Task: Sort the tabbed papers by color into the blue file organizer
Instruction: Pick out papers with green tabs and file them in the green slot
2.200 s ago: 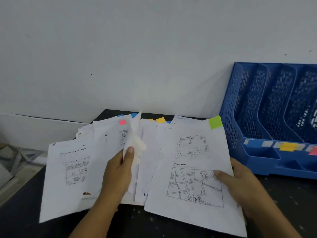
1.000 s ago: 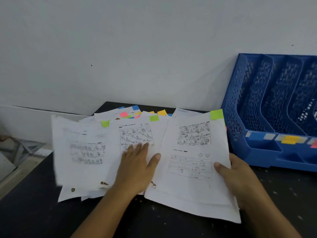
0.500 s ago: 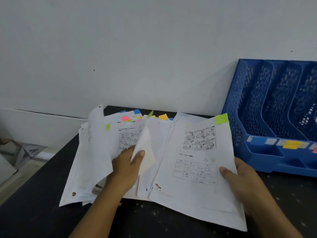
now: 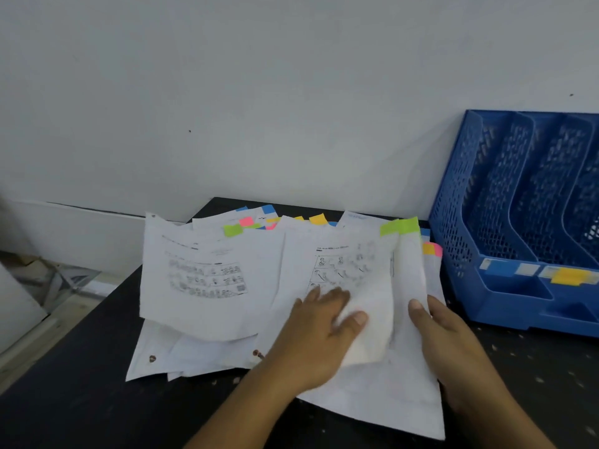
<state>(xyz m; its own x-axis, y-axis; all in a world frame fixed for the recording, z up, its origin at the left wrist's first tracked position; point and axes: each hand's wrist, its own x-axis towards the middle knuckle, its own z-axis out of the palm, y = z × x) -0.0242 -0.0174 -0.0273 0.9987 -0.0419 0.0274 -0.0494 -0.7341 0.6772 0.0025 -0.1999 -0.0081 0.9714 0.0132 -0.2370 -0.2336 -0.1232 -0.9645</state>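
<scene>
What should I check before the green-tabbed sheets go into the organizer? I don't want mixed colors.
1. Green tabs lined up on the right pile: ok, two overlap.
2. Other colors in that pile: not ok, a yellow and pink tab peek out beneath.
3. Right hand holding the pile's edge: ok.
4. Left hand settled on the sheet: cannot tell, blurred.
5. Organizer slots free: ok, those in view hold no papers.
6. Green slot label: cannot tell; only a yellow label is clear.

The left hand [image 4: 319, 335] now lies on the right pile [image 4: 372, 377] with a green-tabbed sheet [image 4: 359, 270] brought over from the left pile [image 4: 207, 286], whose top sheet now shows a green tab [image 4: 232, 230].
</scene>
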